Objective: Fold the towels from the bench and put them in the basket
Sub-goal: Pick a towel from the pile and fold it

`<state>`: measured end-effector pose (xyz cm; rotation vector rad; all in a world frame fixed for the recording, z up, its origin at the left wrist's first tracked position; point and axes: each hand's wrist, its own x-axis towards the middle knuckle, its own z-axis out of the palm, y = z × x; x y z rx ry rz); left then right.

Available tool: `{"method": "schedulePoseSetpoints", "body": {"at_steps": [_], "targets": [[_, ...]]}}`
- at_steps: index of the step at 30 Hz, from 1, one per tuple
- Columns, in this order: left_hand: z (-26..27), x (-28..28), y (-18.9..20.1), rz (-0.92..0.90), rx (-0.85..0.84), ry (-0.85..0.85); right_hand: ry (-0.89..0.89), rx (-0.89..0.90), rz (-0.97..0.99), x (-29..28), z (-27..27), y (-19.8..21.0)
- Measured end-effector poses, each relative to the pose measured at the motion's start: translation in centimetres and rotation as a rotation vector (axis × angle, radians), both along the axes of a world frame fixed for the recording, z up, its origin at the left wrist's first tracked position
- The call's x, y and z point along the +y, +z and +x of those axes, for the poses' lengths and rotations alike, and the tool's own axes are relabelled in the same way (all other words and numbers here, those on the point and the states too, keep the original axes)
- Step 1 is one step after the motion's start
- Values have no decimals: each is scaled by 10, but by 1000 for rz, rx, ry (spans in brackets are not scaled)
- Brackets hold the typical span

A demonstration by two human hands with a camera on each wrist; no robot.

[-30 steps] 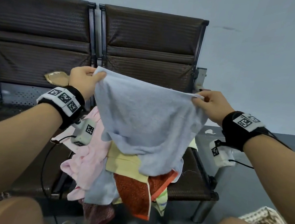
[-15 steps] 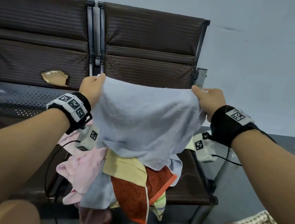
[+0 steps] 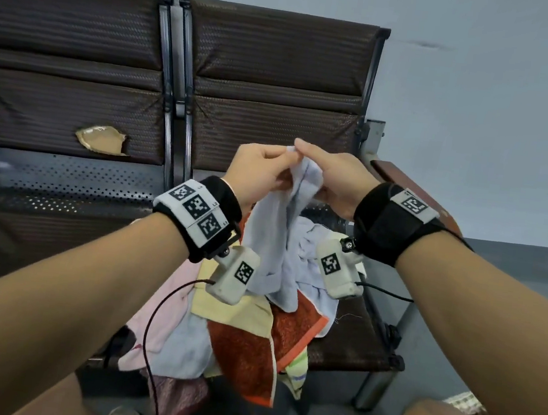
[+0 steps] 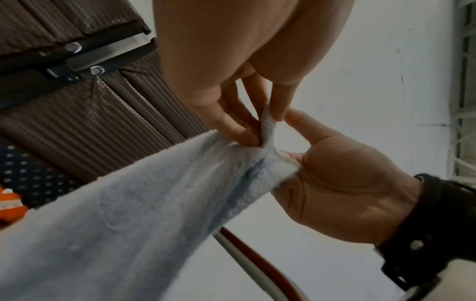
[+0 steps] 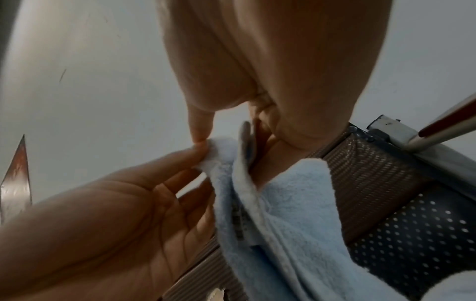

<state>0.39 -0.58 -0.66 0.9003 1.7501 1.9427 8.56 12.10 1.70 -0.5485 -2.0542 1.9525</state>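
Blue towel (image 3: 275, 242), held up over the table (image 3: 349, 337).
Left hand (image 3: 256, 174) and right hand (image 3: 330, 183) meet, both pinching its top corners; the towel hangs below them onto the pile (image 3: 242, 338).

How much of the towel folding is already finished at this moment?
Little looks done: the basket is barely in view, with no folded towel visible. In hand: the left hand and right hand pinch the blue towel corners together, the first fold. Left: the pile on the bench.

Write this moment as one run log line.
step: first fold | left hand: pinches blue towel | right hand: pinches same towel | corners: together | basket: not yet
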Motion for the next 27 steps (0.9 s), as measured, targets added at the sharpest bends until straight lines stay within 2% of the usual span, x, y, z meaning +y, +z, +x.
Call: {"method": "schedulePoseSetpoints", "body": {"at_steps": [2, 4, 6, 8, 10, 13, 15, 18, 19, 22, 23, 25, 27], "targets": [[-2, -5, -3, -26, 9, -66, -17, 15, -19, -1, 6, -3], [-7, -12, -5, -38, -102, -77, -80, -1, 2, -2, 10, -5], [-15, -15, -9, -51, -133, 78, -110, -38, 22, -4, 15, -6], [-21, -16, -15, -135, -65, 195, -37, -54, -12, -7, 19, -4], [-22, -15, -22, -216, -131, 82, 86, -16, -77, -10, 22, -4], [-22, -18, -29, -304, -266, -270, 140, 31, -136, -5, 23, -7], [-24, -18, -31, -320, -287, -327, 124, 31, -123, 5, 20, -11], [-37, -8, -32, -236, -278, -195, 105, -64, -94, 26, 16, -18], [-43, -4, -32, -192, -268, -133, 106, -133, -3, 34, 15, -20], [-65, 11, -31, -212, -63, 53, -2, -352, 603, 60, 5, -27], [-73, 17, -31, -249, 39, 101, -54, -383, 724, 70, -1, -30], [-84, 31, -30, -282, 195, 200, -151, -342, 775, 85, -13, -33], [-93, 45, -22, -230, 244, 296, -274, -162, 687, 94, -27, -34]]}}
